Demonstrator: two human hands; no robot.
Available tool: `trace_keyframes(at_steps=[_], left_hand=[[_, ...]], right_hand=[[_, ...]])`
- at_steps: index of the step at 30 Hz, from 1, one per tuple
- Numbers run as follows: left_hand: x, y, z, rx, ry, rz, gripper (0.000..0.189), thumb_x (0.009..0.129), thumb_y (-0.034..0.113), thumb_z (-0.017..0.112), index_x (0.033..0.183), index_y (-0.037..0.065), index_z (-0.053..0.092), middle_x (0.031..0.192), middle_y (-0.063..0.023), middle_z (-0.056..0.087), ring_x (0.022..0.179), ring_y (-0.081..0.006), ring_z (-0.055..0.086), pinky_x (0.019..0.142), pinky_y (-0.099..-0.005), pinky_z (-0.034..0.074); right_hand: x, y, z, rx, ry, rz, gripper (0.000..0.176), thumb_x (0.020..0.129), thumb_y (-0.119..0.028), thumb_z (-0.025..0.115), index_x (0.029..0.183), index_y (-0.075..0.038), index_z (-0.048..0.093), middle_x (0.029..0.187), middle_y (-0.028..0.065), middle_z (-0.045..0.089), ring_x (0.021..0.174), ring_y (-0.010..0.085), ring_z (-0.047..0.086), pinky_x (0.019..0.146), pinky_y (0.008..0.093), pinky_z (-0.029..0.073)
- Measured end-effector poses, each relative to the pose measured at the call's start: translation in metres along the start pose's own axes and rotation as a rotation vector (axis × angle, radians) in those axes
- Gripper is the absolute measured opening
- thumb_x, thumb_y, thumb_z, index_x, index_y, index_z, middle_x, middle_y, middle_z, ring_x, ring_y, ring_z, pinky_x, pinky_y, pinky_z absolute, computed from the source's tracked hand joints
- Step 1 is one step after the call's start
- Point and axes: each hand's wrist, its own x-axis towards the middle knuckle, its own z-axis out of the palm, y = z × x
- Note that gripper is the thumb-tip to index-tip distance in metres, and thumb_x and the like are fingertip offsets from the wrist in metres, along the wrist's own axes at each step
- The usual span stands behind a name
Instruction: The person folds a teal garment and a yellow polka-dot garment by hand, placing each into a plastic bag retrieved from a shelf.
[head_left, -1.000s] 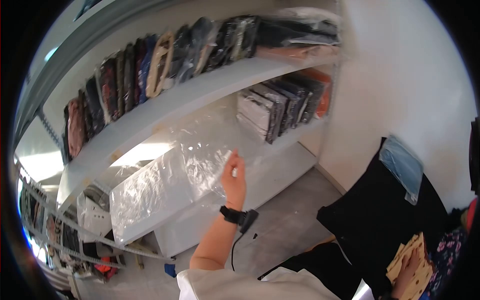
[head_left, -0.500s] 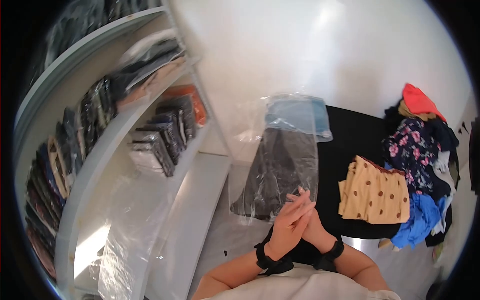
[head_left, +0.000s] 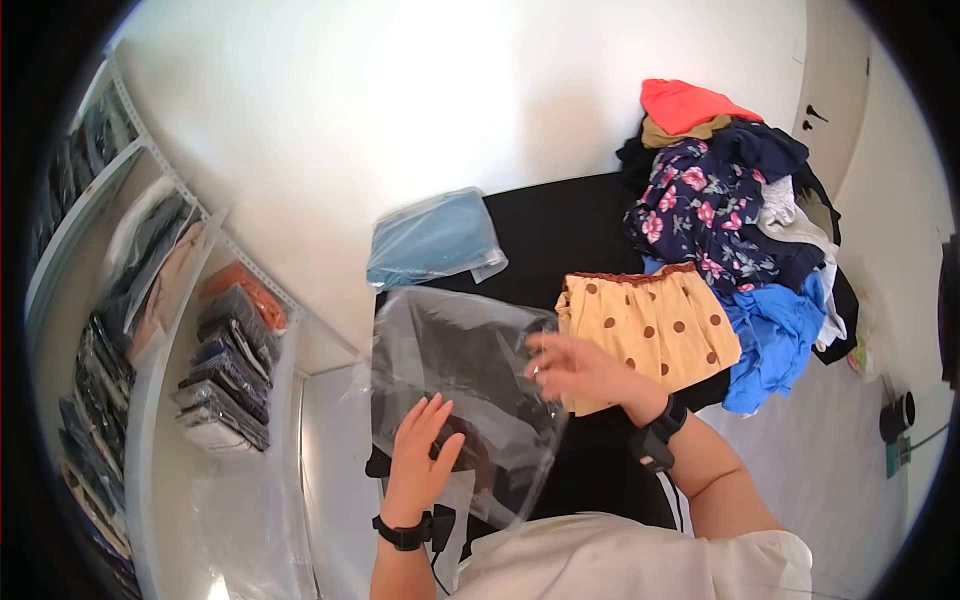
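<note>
A clear plastic bag (head_left: 480, 350) lies spread over the near left part of the black table. My left hand (head_left: 420, 455) rests on the lower left of the bag, fingers spread. At the bag's right edge is my right hand (head_left: 575, 370), its fingers bent and somewhat blurred; whether they grip the plastic I cannot tell. Just right of it lies a folded yellow garment (head_left: 650, 330) with brown dots. Behind the bag sits a blue folded item in clear plastic (head_left: 435, 238).
A pile of clothes, with a floral garment (head_left: 700, 205), a red one (head_left: 690, 105) and a blue one (head_left: 775, 330), covers the table's right end. Shelves (head_left: 165, 400) with bagged garments stand at the left. A door (head_left: 835, 90) is at the upper right.
The view has turned to the right. My hands, together before, are now apart, one on each side of the bag. The bag has been shifted and spread nearer the yellow garment.
</note>
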Motion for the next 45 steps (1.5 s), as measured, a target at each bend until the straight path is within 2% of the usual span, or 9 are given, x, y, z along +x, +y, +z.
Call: trace_keyframes(at_steps=[2, 7, 14, 21, 26, 31, 32, 35, 45], left_hand=[[-0.004, -0.016, 0.019, 0.146, -0.141, -0.074, 0.052, 0.096, 0.034, 0.062, 0.137, 0.002, 0.056, 0.147, -0.0224, 0.050, 0.139, -0.0420, 0.040, 0.115, -0.0495, 0.030], [-0.005, -0.028, 0.039, 0.169, -0.091, -0.161, 0.053, 0.100, 0.035, 0.057, 0.138, -0.001, 0.055, 0.149, -0.0234, 0.046, 0.141, -0.0436, 0.037, 0.115, -0.0506, 0.029], [0.009, -0.029, 0.058, 0.259, 0.022, -0.202, 0.049, 0.101, 0.031, 0.055, 0.137, -0.002, 0.055, 0.150, -0.0249, 0.045, 0.143, -0.0428, 0.034, 0.116, -0.0496, 0.027], [0.025, -0.012, 0.069, 0.230, 0.077, -0.101, 0.043, 0.095, 0.027, 0.064, 0.126, -0.003, 0.062, 0.143, -0.0276, 0.050, 0.137, -0.0455, 0.040, 0.113, -0.0548, 0.029], [0.017, -0.012, 0.065, 0.201, 0.063, -0.052, 0.039, 0.092, 0.023, 0.067, 0.122, -0.001, 0.063, 0.141, -0.0265, 0.052, 0.135, -0.0450, 0.042, 0.112, -0.0535, 0.032], [0.012, -0.010, 0.060, 0.234, 0.046, -0.019, 0.038, 0.090, 0.021, 0.069, 0.120, -0.001, 0.064, 0.139, -0.0243, 0.054, 0.133, -0.0442, 0.045, 0.111, -0.0523, 0.035], [0.012, -0.008, 0.059, 0.239, 0.062, 0.005, 0.038, 0.089, 0.021, 0.070, 0.119, -0.001, 0.064, 0.138, -0.0233, 0.055, 0.132, -0.0439, 0.046, 0.110, -0.0521, 0.036], [0.014, 0.010, 0.065, 0.232, 0.113, 0.044, 0.039, 0.085, 0.022, 0.073, 0.116, 0.000, 0.064, 0.132, -0.0203, 0.059, 0.127, -0.0415, 0.050, 0.106, -0.0505, 0.040], [-0.005, 0.039, 0.082, 0.126, -0.027, -0.003, 0.044, 0.072, 0.012, 0.072, 0.114, 0.004, 0.062, 0.128, -0.0156, 0.062, 0.121, -0.0385, 0.055, 0.103, -0.0488, 0.042]], right_hand=[[-0.001, -0.007, -0.017, 0.037, 0.229, -0.140, 0.051, 0.095, -0.007, 0.061, 0.144, -0.001, 0.046, 0.116, 0.0093, 0.068, 0.093, 0.0125, 0.066, 0.081, 0.0275, 0.055], [-0.058, -0.026, -0.073, -0.924, 0.450, -0.094, 0.070, 0.084, -0.019, 0.077, 0.145, -0.001, 0.046, 0.135, 0.0166, 0.060, 0.119, 0.0285, 0.061, 0.100, 0.0382, 0.049], [-0.127, -0.031, -0.067, -1.335, 0.196, 0.031, 0.093, 0.062, 0.001, 0.064, 0.150, -0.007, 0.039, 0.153, 0.0224, 0.039, 0.148, 0.0365, 0.028, 0.121, 0.0489, 0.023], [-0.109, -0.010, -0.088, -1.587, 0.181, -0.024, 0.080, 0.067, 0.000, 0.063, 0.145, -0.006, 0.046, 0.151, 0.0155, 0.044, 0.146, 0.0330, 0.034, 0.119, 0.0488, 0.027], [-0.075, -0.042, -0.145, -1.180, 0.061, 0.068, 0.040, 0.077, -0.007, 0.065, 0.115, -0.016, 0.072, 0.098, 0.0144, 0.073, 0.093, 0.0338, 0.068, 0.082, 0.0414, 0.053], [-0.027, -0.039, -0.208, -1.378, 0.188, -0.154, 0.089, 0.061, -0.020, 0.087, 0.143, -0.010, 0.052, 0.131, 0.0175, 0.062, 0.124, 0.0309, 0.059, 0.105, 0.0417, 0.046], [-0.021, -0.039, -0.214, -1.345, 0.138, 0.065, 0.108, 0.056, -0.026, 0.091, 0.150, -0.007, 0.041, 0.142, 0.0170, 0.054, 0.133, 0.0311, 0.051, 0.114, 0.0393, 0.039], [-0.007, -0.030, -0.224, -1.147, 0.097, 0.407, 0.109, 0.052, -0.033, 0.094, 0.146, -0.006, 0.047, 0.137, 0.0169, 0.059, 0.128, 0.0324, 0.056, 0.111, 0.0375, 0.043], [-0.026, -0.076, -0.171, -1.173, 0.131, 0.528, 0.062, 0.056, -0.026, 0.090, 0.109, -0.001, 0.067, 0.100, 0.0181, 0.072, 0.094, 0.0325, 0.070, 0.081, 0.0409, 0.055]])
